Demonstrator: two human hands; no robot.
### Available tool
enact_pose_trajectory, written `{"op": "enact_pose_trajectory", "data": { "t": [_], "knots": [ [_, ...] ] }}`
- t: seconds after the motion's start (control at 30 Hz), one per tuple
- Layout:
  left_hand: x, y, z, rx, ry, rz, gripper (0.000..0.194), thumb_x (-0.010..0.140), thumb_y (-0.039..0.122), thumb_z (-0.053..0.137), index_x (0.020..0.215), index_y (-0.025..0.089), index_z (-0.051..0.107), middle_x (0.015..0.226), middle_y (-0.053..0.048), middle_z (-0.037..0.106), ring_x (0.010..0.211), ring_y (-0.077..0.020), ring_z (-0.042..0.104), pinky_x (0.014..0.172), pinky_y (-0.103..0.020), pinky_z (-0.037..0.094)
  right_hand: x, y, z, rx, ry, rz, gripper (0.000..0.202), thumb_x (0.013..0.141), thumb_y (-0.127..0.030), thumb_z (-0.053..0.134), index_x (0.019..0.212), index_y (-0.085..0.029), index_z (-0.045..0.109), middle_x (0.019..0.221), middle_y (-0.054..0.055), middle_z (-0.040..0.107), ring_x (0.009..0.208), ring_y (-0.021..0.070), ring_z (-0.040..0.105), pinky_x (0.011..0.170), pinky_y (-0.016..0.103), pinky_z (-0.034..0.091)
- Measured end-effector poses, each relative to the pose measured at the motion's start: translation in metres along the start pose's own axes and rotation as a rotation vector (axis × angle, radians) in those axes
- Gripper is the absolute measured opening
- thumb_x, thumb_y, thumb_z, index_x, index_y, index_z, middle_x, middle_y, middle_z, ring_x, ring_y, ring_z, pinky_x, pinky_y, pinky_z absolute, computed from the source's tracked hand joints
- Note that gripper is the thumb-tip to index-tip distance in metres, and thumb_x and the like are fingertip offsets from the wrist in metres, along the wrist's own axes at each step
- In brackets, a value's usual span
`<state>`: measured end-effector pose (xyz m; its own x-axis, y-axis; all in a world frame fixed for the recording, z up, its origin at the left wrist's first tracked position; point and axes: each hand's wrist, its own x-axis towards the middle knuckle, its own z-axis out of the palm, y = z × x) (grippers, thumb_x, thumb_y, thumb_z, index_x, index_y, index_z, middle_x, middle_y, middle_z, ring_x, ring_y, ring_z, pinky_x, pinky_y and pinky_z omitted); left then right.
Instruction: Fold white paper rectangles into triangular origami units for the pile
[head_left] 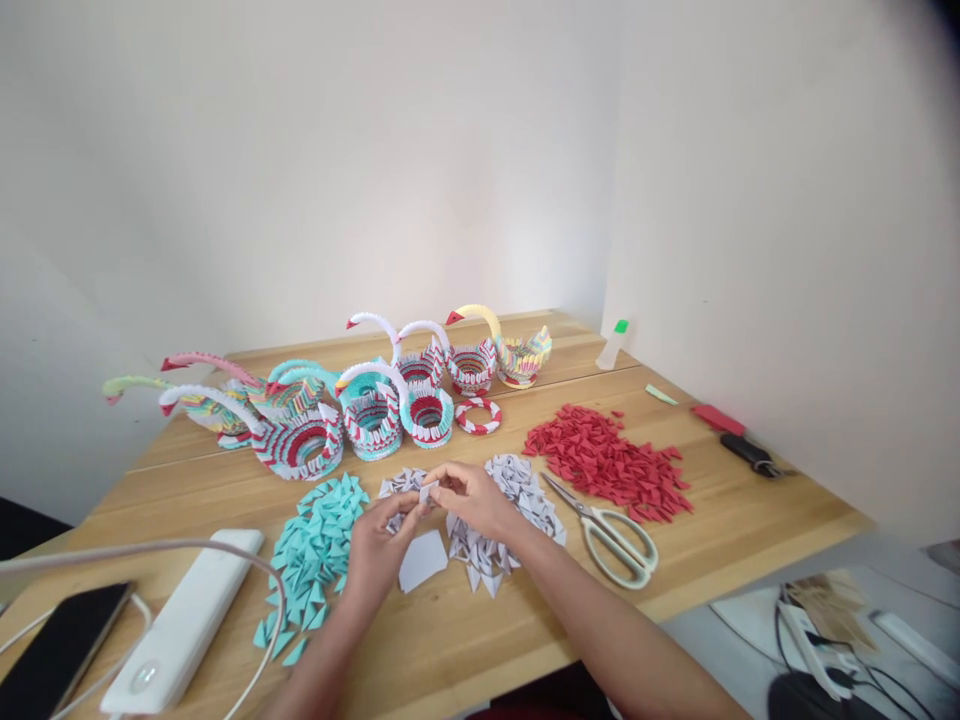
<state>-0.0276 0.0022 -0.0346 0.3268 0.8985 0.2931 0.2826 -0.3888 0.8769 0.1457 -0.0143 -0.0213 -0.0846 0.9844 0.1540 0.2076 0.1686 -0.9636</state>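
Observation:
A small white paper piece [428, 491] is pinched between the fingertips of my left hand [382, 535] and my right hand [474, 497], which meet above the table. Its folds are too small to make out fully. Below them lies a stack of white paper slips [424, 561]. To the right, partly behind my right hand, spreads a pile of pale grey-white folded triangles [529, 490]; a smaller pale pile [405, 482] shows behind my left fingers. Beside my left hand is a heap of turquoise folded triangles [319, 535].
Several folded-paper swans [300, 447] and a red-and-white ring [478, 416] stand at the back. Scissors [619, 545] and red triangles [607, 460] lie right. A white device [187, 620], a phone [64, 650] and a cable occupy the left. A black-handled tool [746, 453] lies near the right edge.

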Motion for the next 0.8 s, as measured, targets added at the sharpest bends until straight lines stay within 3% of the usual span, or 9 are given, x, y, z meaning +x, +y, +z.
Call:
{"op": "enact_pose_trajectory", "data": {
  "t": [0.27,0.5,0.63,0.8],
  "knots": [
    [0.003,0.005,-0.003,0.045,-0.023,0.018,0.022,0.085,0.034,0.055,0.075,0.019,0.068,0.080,-0.004,0.070,0.079,-0.0208,0.064,0.074,-0.029,0.046,-0.002,-0.004,0.000,-0.030,-0.007,-0.016,0.017,0.081,-0.019,0.055,0.093,-0.017,0.066,0.077,0.000,0.065,0.067,0.0124,0.059,0.063,0.022,0.044],
    [0.001,0.007,0.000,0.009,0.044,-0.041,0.016,0.079,0.034,0.061,0.080,0.019,0.066,0.077,-0.003,0.069,0.074,-0.0203,0.065,0.073,-0.029,0.047,-0.002,-0.010,0.001,-0.002,-0.016,0.005,0.019,0.077,-0.017,0.058,0.094,-0.017,0.066,0.074,-0.001,0.063,0.066,0.0115,0.058,0.063,0.021,0.044],
    [0.001,0.009,0.000,-0.185,0.023,-0.172,0.021,0.078,0.035,0.063,0.090,0.018,0.059,0.075,-0.003,0.069,0.073,-0.0204,0.066,0.068,-0.028,0.049,-0.002,-0.007,0.001,-0.001,-0.020,-0.011,0.022,0.077,-0.015,0.056,0.097,-0.018,0.065,0.074,-0.002,0.059,0.066,0.0101,0.053,0.062,0.020,0.042],
    [0.004,0.015,-0.001,-0.466,-0.017,-0.299,0.028,0.076,0.035,0.066,0.092,0.018,0.051,0.065,0.000,0.068,0.059,-0.0149,0.062,0.061,-0.025,0.048,-0.002,-0.003,0.002,0.017,-0.032,-0.023,0.023,0.079,-0.017,0.056,0.100,-0.018,0.064,0.079,-0.001,0.061,0.069,0.0108,0.054,0.064,0.020,0.042]
  ]
}}
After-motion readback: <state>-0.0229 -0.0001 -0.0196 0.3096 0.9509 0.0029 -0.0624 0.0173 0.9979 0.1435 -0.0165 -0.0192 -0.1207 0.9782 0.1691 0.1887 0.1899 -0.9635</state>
